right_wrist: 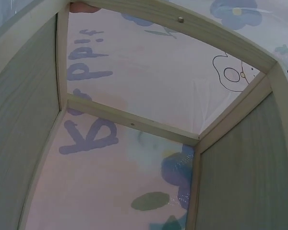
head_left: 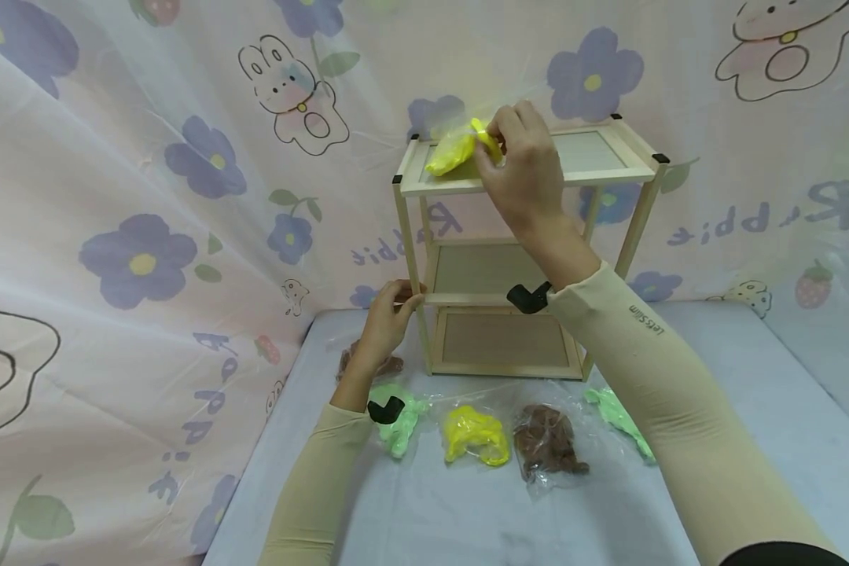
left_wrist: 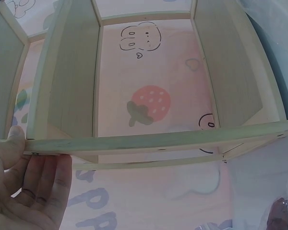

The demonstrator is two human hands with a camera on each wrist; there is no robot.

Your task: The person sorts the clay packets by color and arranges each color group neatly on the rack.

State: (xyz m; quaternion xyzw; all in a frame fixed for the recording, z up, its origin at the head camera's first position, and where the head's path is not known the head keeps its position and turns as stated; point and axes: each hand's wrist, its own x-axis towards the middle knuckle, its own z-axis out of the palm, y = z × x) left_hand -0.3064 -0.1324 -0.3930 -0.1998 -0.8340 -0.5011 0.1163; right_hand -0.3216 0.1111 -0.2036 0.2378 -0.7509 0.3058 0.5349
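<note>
A three-tier wooden shelf rack (head_left: 594,176) with black corner caps stands on the table. Over the left part of its top tier, my right hand (head_left: 527,169) pinches the gathered end of a clear bag of bright yellow soft material (head_left: 453,153). The bag's body overlaps the top panel. My left hand (head_left: 385,324) grips the rack's front left post (head_left: 406,236) at middle-tier height. In the left wrist view, the thumb lies on one side of the post (left_wrist: 158,143) and the fingers on the other. The right wrist view shows rack panels (right_wrist: 245,172), with the right hand hidden.
In front of the rack lie clear bags of green (head_left: 399,428), yellow (head_left: 475,437) and brown material (head_left: 550,440), with another green bag (head_left: 621,417) by the right sleeve. A brown bag (head_left: 394,365) sits behind the left wrist. A printed curtain (head_left: 148,354) hangs behind.
</note>
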